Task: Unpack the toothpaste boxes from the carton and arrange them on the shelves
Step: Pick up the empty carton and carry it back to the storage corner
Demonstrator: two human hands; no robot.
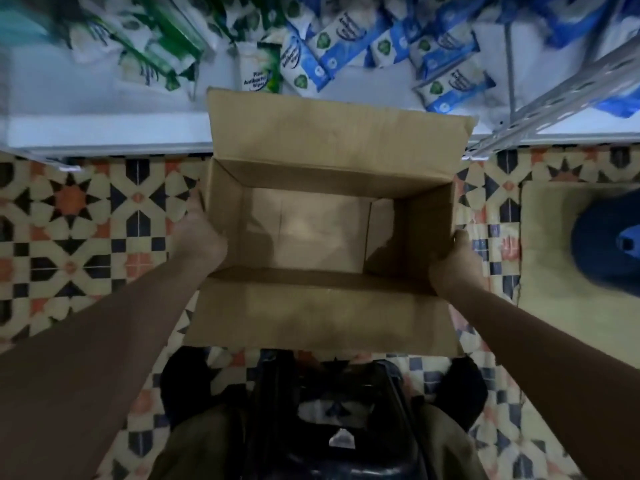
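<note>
A brown cardboard carton (325, 310) is held in front of me with its flaps open, and its inside is empty down to the bare bottom. My left hand (197, 233) grips its left wall, fingers going down the outside. My right hand (457, 263) grips the right wall the same way. No toothpaste box shows in this view. The white shelf (104, 109) runs across the top of the view, just beyond the carton's far flap.
Green packs (149, 53) and blue packs (349, 43) of wipes lie on the shelf. A grey metal shelf upright (554, 102) slants at the right. A dark blue object (606, 244) rests on cardboard on the patterned tile floor. A black stool (332, 417) stands between my legs.
</note>
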